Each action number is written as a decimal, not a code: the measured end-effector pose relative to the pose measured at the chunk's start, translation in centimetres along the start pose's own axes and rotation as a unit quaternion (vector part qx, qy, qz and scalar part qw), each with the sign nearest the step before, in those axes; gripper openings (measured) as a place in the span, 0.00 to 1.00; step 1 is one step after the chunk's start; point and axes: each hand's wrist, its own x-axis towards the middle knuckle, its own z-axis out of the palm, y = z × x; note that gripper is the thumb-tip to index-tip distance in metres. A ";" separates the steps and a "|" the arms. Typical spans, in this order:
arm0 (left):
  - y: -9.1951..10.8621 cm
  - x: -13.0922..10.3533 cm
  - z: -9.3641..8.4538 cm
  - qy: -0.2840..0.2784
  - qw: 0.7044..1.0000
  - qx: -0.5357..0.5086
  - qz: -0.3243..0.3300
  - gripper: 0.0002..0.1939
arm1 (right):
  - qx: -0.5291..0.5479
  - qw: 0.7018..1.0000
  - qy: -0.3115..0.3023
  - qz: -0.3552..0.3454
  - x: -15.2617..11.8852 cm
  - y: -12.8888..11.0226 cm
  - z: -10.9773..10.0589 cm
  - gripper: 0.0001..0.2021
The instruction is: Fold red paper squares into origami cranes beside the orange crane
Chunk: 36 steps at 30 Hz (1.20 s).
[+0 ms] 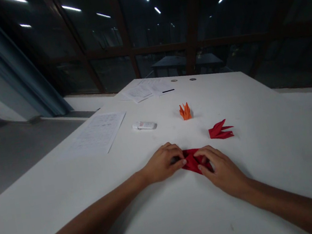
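Observation:
A folded piece of red paper (191, 162) lies low on the white table between my two hands. My left hand (165, 162) pinches its left end between thumb and fingers. At its right end, my right hand (218, 166) grips the paper with thumb and forefinger. The fingers cover both ends of the paper, while its creased middle shows. Just beyond my right hand rests a red folded paper piece (221, 130) with pointed tips. Farther back stands a smaller orange folded paper piece (185, 111), also with pointed tips.
A white bottle-like item with printing (144, 125) lies left of the orange piece. A printed sheet (97, 133) is near the left edge of the white table (170, 215). More papers (143, 89) and a black pen-like stick (168, 91) lie at the far end, before dark windows.

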 end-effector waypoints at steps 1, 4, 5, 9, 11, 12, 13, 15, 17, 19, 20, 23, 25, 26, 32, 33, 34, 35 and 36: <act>0.0 0.1 0.0 0.001 1.000 0.002 -0.007 0.07 | -0.003 1.000 -0.006 -0.007 0.1 0.0 0.0 0.14; 0.2 0.2 0.0 -0.002 1.000 0.006 -0.026 0.03 | -0.008 1.000 -0.012 -0.007 0.1 0.0 0.0 0.12; 0.2 0.2 0.1 -0.001 0.999 0.007 -0.034 0.05 | -0.005 1.000 -0.014 -0.002 0.1 0.0 0.0 0.12; 0.3 0.1 0.4 0.024 0.998 0.012 -0.051 0.15 | 0.028 0.999 -0.024 0.005 -0.1 -0.1 0.0 0.11; 0.4 0.0 0.5 0.028 0.999 0.018 -0.041 0.18 | 0.047 0.998 -0.031 -0.003 -0.1 -0.2 -0.1 0.12; 0.5 0.0 0.6 0.026 0.999 0.024 -0.035 0.17 | 0.054 0.998 -0.031 -0.007 -0.1 -0.1 -0.1 0.12; 0.5 0.0 0.6 0.022 0.999 0.032 -0.030 0.15 | 0.054 0.998 -0.024 -0.008 0.0 0.0 -0.2 0.11; 0.6 -0.1 0.6 0.015 0.998 0.050 -0.025 0.10 | 0.032 0.999 0.010 -0.003 0.3 0.4 -0.3 0.10; 0.6 -0.1 0.5 0.006 0.998 0.061 -0.020 0.10 | -0.019 0.998 0.052 0.010 0.6 1.0 -0.5 0.11; 0.6 -0.1 0.4 0.000 0.998 0.062 -0.011 0.12 | -0.053 0.997 0.059 0.020 0.9 1.7 -0.6 0.17; 0.5 -0.2 0.4 -0.004 0.998 0.057 -0.004 0.13 | -0.057 0.997 0.054 0.026 1.1 1.9 -0.6 0.17; 0.2 -0.3 0.2 -0.019 0.999 0.035 0.020 0.12 | -0.028 0.998 0.032 0.035 1.2 2.3 -0.6 0.11; 0.0 -0.4 0.2 -0.025 0.999 0.022 0.028 0.13 | 0.012 0.999 0.010 0.029 1.3 2.2 -0.8 0.07; -0.1 -0.5 0.2 -0.025 0.999 0.017 0.030 0.14 | 0.033 0.999 -0.003 0.020 1.3 2.0 -0.9 0.08; 0.0 -0.7 0.0 -0.024 0.999 -0.007 0.037 0.18 | 0.063 0.983 -0.123 -0.122 1.2 1.2 -2.6 0.32; 0.0 -0.7 -0.1 -0.025 0.999 -0.010 0.040 0.18 | 0.055 0.980 -0.138 -0.135 1.2 1.1 -2.8 0.32; 0.0 -0.7 -0.2 -0.026 0.999 -0.013 0.042 0.18 | 0.048 0.978 -0.147 -0.143 1.2 1.1 -3.1 0.31; 0.1 -0.7 -0.3 -0.027 0.999 -0.015 0.044 0.19 | 0.043 0.977 -0.151 -0.147 1.3 1.1 -3.2 0.28; 0.1 -0.8 -0.3 -0.028 0.998 -0.016 0.045 0.19 | 0.041 0.976 -0.153 -0.151 1.3 1.2 -3.3 0.24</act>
